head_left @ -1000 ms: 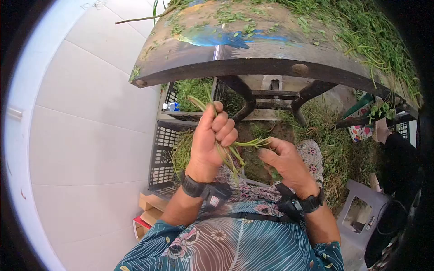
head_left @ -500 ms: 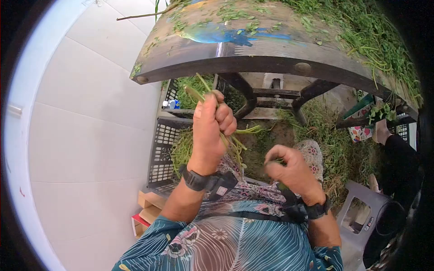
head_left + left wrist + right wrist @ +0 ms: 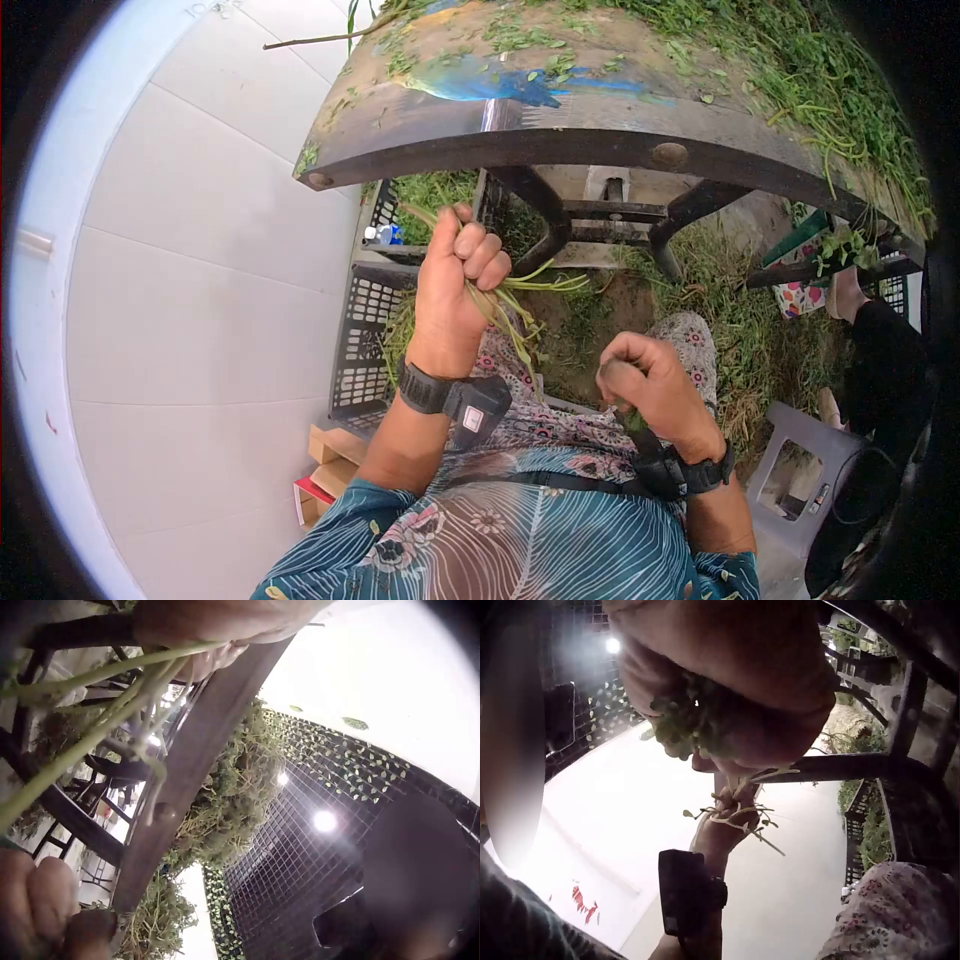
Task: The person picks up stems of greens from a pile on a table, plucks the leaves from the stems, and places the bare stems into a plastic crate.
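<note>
My left hand (image 3: pixel 455 285) is raised in front of the table edge, its fingers curled round a small bunch of thin green stems (image 3: pixel 548 284). The stem ends stick out past the thumb and trail below the little finger; they cross the left wrist view as pale stalks (image 3: pixel 71 754). Lower and to the right, my right hand (image 3: pixel 655 385) is held over the lap, apart from the stems. Its fingers are curled round plucked green leaves (image 3: pixel 694 724), which the right wrist view shows inside the palm.
A wooden table (image 3: pixel 420 150) in front carries scattered leaves and a heap of greens (image 3: pixel 840 90). Below left stand black crates (image 3: pixel 355 340) with greens. Cut plants (image 3: pixel 745 340) litter the floor. A grey plastic stool (image 3: pixel 790 450) and another person's leg (image 3: pixel 880 350) are at the right.
My right hand has come away from the stems, moving down and right with its fingers curled in. My left hand keeps its grip on the bunch and has shifted slightly left.
</note>
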Available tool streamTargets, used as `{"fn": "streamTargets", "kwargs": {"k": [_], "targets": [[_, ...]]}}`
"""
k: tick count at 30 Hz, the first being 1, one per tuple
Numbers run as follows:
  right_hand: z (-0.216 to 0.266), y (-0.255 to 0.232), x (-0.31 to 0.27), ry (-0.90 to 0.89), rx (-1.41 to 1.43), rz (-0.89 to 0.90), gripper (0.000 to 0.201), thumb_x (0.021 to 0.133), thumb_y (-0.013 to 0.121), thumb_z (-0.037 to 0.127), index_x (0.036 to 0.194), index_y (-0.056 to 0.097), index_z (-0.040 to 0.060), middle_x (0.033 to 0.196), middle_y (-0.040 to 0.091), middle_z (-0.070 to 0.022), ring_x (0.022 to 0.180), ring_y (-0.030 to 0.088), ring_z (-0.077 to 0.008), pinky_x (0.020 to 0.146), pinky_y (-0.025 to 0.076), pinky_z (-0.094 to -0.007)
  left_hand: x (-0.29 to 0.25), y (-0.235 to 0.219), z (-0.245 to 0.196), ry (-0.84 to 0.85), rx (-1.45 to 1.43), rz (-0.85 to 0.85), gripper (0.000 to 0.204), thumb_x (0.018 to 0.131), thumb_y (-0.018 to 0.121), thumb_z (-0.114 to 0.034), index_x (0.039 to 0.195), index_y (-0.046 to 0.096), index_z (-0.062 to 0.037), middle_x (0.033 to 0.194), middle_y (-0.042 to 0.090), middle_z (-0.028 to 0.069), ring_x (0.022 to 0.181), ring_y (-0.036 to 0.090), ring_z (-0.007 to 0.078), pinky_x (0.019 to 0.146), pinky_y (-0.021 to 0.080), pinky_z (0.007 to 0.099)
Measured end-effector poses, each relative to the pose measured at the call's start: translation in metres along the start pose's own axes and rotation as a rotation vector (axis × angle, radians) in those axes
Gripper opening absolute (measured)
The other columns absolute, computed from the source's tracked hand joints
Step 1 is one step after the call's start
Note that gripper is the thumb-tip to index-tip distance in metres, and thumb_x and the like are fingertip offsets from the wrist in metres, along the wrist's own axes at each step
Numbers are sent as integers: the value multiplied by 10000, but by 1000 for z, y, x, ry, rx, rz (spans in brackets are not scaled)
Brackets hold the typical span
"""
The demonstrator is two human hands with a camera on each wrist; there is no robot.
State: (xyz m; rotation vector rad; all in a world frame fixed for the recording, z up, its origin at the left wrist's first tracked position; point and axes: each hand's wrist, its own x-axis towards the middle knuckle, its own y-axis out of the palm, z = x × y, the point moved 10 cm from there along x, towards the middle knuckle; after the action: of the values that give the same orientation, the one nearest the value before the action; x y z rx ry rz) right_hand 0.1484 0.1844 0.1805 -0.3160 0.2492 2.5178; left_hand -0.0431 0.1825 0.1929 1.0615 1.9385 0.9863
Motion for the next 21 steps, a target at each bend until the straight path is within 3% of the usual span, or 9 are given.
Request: {"fn": "streamTargets", "kwargs": {"k": [1, 5, 8, 11, 14, 17, 21], "targets": [[-9, -4, 0, 82, 56, -25, 147, 742, 604, 140, 804, 577, 10, 680, 572, -28, 676, 534, -104, 647, 440, -258, 0, -1, 3, -11, -14, 3, 194, 960, 392, -281, 909, 450, -103, 578, 283, -58, 467, 234, 61, 404, 234, 214], [36, 8, 1, -238, -257, -118, 202, 725, 637, 173, 813, 572, 3, 673, 581, -81, 631, 553, -155, 613, 445, -293, -3, -2, 12, 18, 63, -24, 199, 958, 399, -291, 905, 435, -102, 576, 269, -57, 472, 226, 61, 403, 222, 213], [45, 18, 5, -294, -358, -183, 185, 728, 628, 157, 806, 573, -1, 688, 587, -125, 606, 567, -200, 604, 451, -306, -6, 2, 18, 27, 91, -43, 211, 958, 395, -292, 915, 463, -97, 578, 281, -54, 472, 244, 66, 401, 239, 218], [38, 16, 11, -266, -298, -201, 152, 731, 606, 126, 809, 576, -1, 709, 592, -144, 608, 575, -219, 609, 455, -306, -6, 1, 19, 34, 99, -56, 211, 958, 396, -285, 915, 473, -93, 575, 278, -53, 468, 246, 68, 397, 241, 221], [38, 21, 5, -282, -251, -47, 134, 743, 583, 111, 818, 579, 0, 717, 594, -140, 613, 575, -208, 611, 455, -304, -3, -6, 11, 35, 97, -38, 190, 954, 408, -283, 919, 444, -99, 582, 283, -56, 472, 240, 61, 405, 238, 217], [22, 9, 3, -163, -182, -80, 137, 743, 584, 113, 822, 583, 1, 722, 591, -143, 619, 574, -199, 615, 456, -301, 1, -15, 7, 15, 21, -15, 181, 956, 404, -279, 923, 430, -103, 587, 280, -58, 473, 227, 59, 413, 234, 217], [32, 5, 4, -234, -266, -188, 134, 747, 584, 114, 823, 584, 3, 727, 585, -157, 621, 578, -221, 615, 458, -300, -2, -12, 13, 24, 40, -33, 181, 958, 400, -274, 918, 430, -101, 586, 271, -57, 473, 224, 62, 413, 232, 219]]}}
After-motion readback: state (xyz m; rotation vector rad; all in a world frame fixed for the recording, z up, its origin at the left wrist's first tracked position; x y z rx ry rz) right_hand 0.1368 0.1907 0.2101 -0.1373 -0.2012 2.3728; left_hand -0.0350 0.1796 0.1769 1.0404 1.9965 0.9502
